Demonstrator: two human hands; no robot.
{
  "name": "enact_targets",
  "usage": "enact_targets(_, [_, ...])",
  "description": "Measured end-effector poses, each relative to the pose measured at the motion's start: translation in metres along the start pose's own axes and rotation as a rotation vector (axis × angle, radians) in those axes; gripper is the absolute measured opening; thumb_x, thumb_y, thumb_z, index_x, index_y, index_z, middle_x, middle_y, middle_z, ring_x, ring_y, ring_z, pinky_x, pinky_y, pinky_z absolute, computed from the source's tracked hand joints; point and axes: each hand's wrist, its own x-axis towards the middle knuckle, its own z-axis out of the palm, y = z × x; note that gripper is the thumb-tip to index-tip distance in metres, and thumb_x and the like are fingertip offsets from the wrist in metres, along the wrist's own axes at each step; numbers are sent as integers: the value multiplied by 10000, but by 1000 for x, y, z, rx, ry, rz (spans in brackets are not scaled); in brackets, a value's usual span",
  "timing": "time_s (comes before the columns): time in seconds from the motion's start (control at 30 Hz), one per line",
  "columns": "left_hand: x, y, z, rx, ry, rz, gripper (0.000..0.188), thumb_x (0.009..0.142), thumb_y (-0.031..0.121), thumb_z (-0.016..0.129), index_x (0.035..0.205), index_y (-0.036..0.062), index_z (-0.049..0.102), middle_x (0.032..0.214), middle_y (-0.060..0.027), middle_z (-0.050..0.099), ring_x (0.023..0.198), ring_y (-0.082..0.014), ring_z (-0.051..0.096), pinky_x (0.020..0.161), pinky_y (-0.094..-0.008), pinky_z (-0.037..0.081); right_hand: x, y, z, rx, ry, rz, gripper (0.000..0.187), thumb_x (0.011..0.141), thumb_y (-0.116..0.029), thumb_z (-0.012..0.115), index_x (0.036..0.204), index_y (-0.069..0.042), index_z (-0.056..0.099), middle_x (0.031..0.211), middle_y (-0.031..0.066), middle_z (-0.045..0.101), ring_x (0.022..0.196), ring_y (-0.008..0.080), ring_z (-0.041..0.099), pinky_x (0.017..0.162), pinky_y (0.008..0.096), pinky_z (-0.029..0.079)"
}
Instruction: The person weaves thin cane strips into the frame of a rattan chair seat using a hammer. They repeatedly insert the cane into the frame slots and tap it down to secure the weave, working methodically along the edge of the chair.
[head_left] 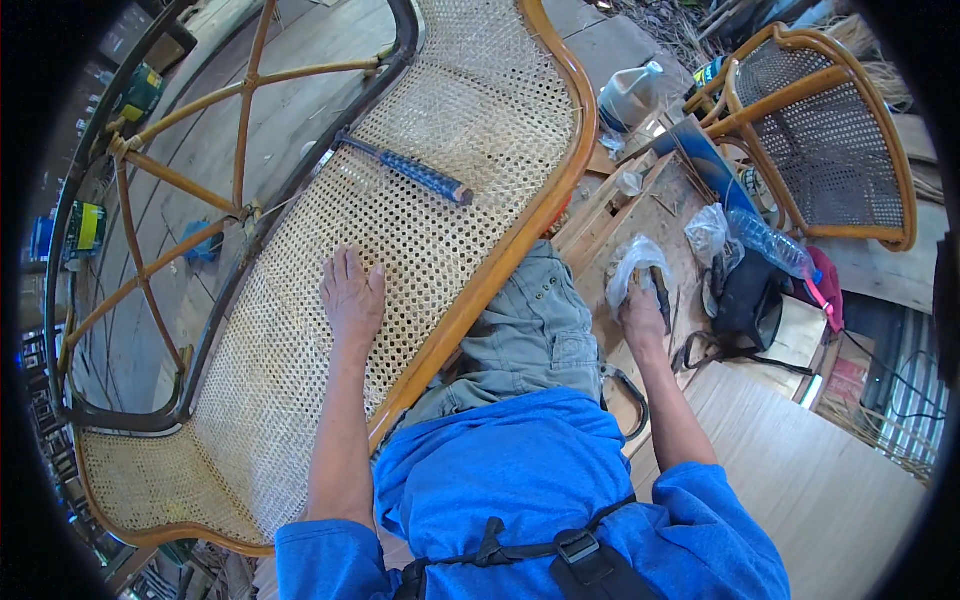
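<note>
A rattan chair frame with a woven cane panel [290, 300] and a brown wooden rim lies across my lap. My left hand [354, 290] rests flat on the weave, fingers stretched and holding nothing. Farther up the panel lies a tool with a blue patterned handle [415, 175] and a thin dark shaft. Off to the right, my right hand [640, 310] is at a clear plastic bag [638, 258] on the wooden boards. Its fingers look closed on the bag, which partly covers them. Beside these fingers is a dark curved handle [661, 298].
Bent rattan struts [190, 185] and a dark frame rail stand at the left. To the right are a second cane piece [830, 140], a whitish jug [630, 95], a plastic bottle [770, 240], another clear bag [712, 238], a black bag [748, 300] and a pale board [800, 470].
</note>
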Motion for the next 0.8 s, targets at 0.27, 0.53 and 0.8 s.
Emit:
enact_targets(0.27, [0, -1, 2, -11, -15, -12, 574, 954, 425, 455, 1397, 64, 398, 1464, -172, 368, 1363, -402, 302, 1111, -517, 238, 14, 21, -18, 180, -125, 85, 212, 815, -201, 638, 936, -34, 686, 882, 196, 652, 864, 367, 623, 744, 443, 479])
enact_targets(0.53, [-3, -1, -1, -21, 42, 9, 547, 954, 400, 474, 1365, 41, 438, 1423, -188, 410, 1313, -358, 370, 1097, -489, 262, 26, 29, -25, 161, -70, 31, 190, 850, -142, 605, 971, -19, 685, 836, 162, 687, 779, 263, 662, 737, 358, 491])
enact_targets(0.8, [-1, -4, -1, -179, 50, -35, 572, 957, 438, 482, 1352, 25, 469, 1418, -195, 430, 1354, -332, 349, 1123, -436, 247, 29, 31, -43, 506, -177, 320, 206, 869, -152, 594, 968, 10, 673, 699, 101, 648, 582, 186, 610, 571, 319, 487])
